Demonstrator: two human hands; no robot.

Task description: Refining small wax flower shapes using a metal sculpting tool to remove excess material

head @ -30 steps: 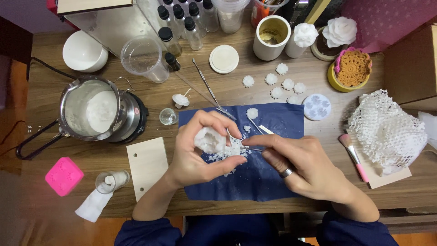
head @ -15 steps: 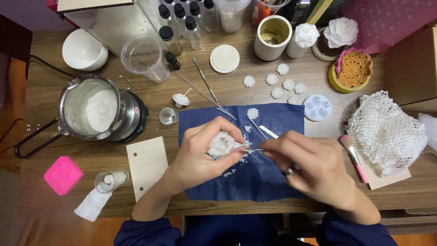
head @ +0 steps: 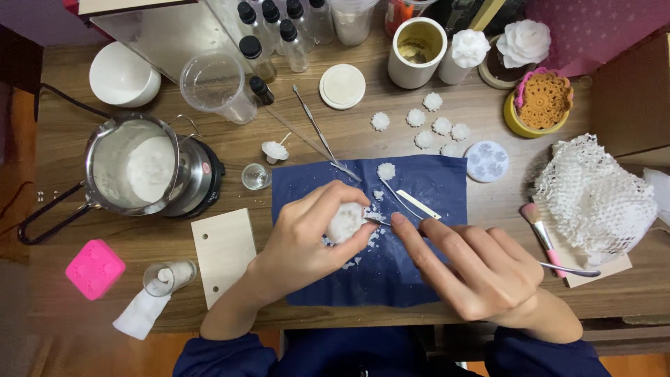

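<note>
Since the earlier frame, the left hand (head: 307,241) had turned the white wax piece (head: 345,222) so more of it showed, though its underside stayed hidden by the fingers clamped around it. It sat over the blue cloth (head: 419,279), with bare cloth nearer the table edge. The right hand (head: 481,269), fingers pinched, held a thin metal tool (head: 377,219) against the piece.
</note>
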